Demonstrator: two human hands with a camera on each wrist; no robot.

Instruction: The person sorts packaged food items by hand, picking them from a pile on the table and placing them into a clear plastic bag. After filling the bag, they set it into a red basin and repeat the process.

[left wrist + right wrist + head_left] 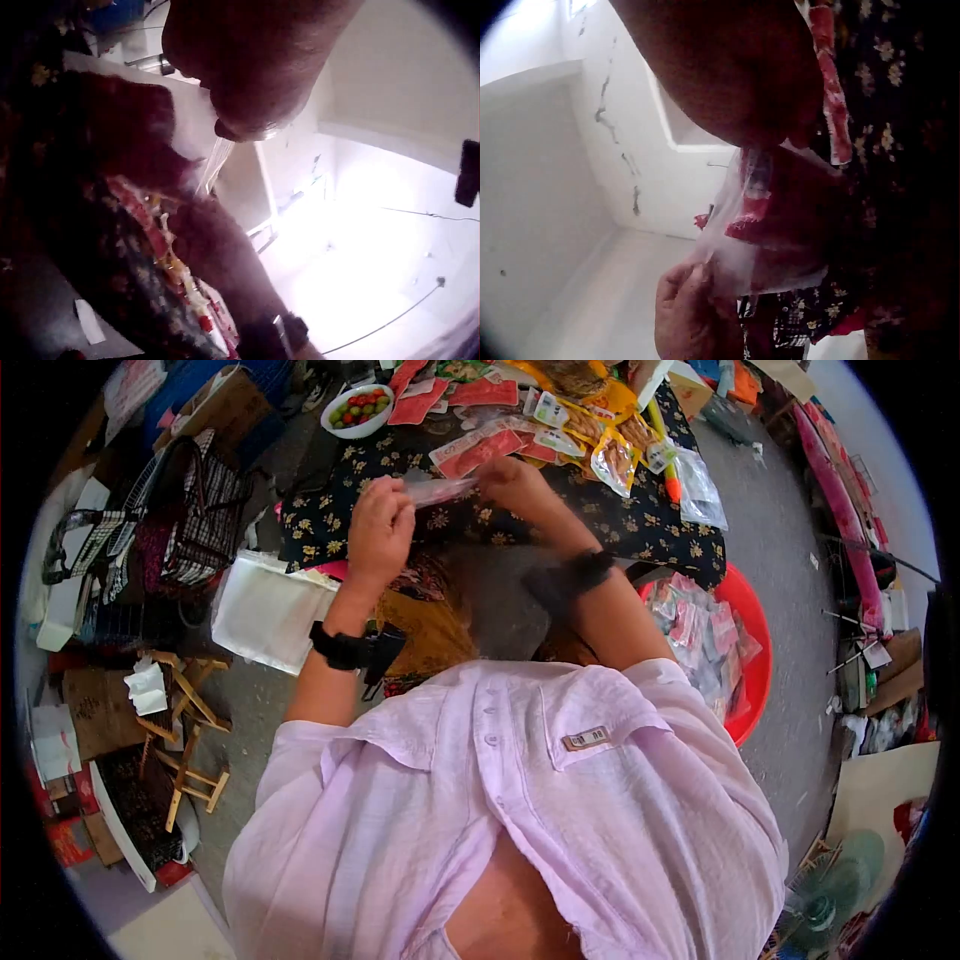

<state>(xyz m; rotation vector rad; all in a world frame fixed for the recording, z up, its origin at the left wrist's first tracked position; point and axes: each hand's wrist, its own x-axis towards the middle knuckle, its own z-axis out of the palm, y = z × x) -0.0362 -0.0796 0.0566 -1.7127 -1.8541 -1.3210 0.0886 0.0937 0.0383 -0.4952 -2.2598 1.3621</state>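
Observation:
Over the near edge of the cloth-covered table, both hands meet at a clear plastic bag [440, 491]. The left hand [383, 525] pinches one edge of it between thumb and fingers, as the right wrist view also shows with the left hand [690, 307] at the lower end. My right hand [512, 488], blurred in the head view, grips the bag's other end, its fingers partly hidden. Inside the bag a flat red packet [751, 214] shows through. More flat red packets [480, 452] lie on the table just beyond the hands.
The dark flowered tablecloth [640, 520] carries yellow food packs [612, 460] and a white bowl [338, 431] of small red and green fruit. A stack of clear bags [270, 610] lies low on the left. On the right stands a red basin [757, 650] of filled packets.

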